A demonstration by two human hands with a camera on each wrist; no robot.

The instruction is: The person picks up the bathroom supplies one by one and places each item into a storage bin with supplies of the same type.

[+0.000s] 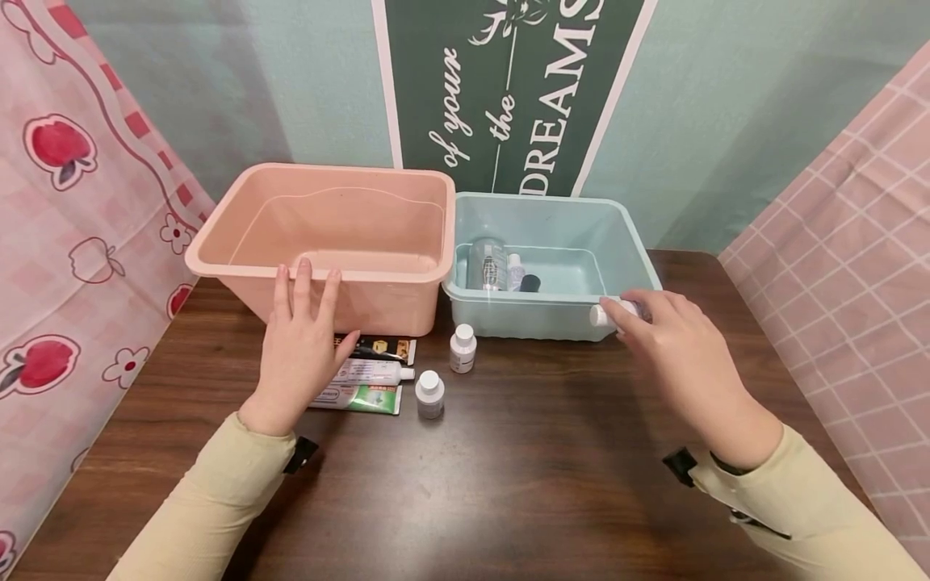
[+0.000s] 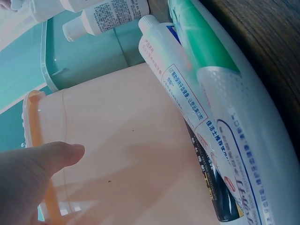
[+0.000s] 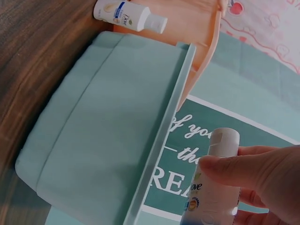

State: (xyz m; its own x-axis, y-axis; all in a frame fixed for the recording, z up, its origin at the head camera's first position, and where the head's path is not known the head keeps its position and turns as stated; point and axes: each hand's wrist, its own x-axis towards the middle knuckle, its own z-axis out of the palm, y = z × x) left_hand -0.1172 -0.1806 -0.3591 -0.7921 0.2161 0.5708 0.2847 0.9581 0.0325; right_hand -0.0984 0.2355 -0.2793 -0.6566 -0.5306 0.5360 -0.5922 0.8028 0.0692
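My right hand pinches a small white Dove bottle between thumb and fingers, at the right front rim of the blue bin. The bottle's white cap points left in the head view. My left hand has its fingers spread, with the fingertips at the front rim of the peach bin. Below that hand lie a black tube, a white toothpaste tube and a green-and-white tube, each partly hidden by it.
Two white capped bottles stand on the dark wooden table, one near the bins and one closer to me. Inside the blue bin are a clear bottle, a small white bottle and a black item. Curtains enclose the table.
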